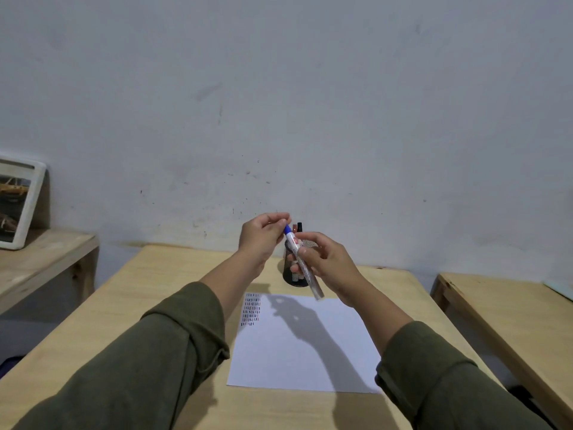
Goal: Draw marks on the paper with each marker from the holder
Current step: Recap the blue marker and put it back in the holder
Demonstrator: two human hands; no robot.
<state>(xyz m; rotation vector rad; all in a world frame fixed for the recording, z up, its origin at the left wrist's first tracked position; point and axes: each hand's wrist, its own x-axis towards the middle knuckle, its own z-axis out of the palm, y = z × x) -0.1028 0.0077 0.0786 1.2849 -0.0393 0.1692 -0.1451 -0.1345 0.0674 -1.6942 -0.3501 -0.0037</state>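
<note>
A white marker with a blue cap (302, 264) is held up above the table, slanting from upper left to lower right. My right hand (325, 262) grips its barrel. My left hand (263, 235) pinches the blue cap end with thumb and fingers. Behind them stands a black mesh holder (293, 276) with a red and a black marker (297, 227) sticking out. A white sheet of paper (310, 352) lies on the wooden table (155, 305), with rows of short dark, blue and red marks (251, 308) in its top left corner.
A lower wooden bench (43, 259) at the left carries a white framed picture (18, 206). Another wooden table (511, 308) stands at the right, across a gap. A pale wall rises directly behind the table.
</note>
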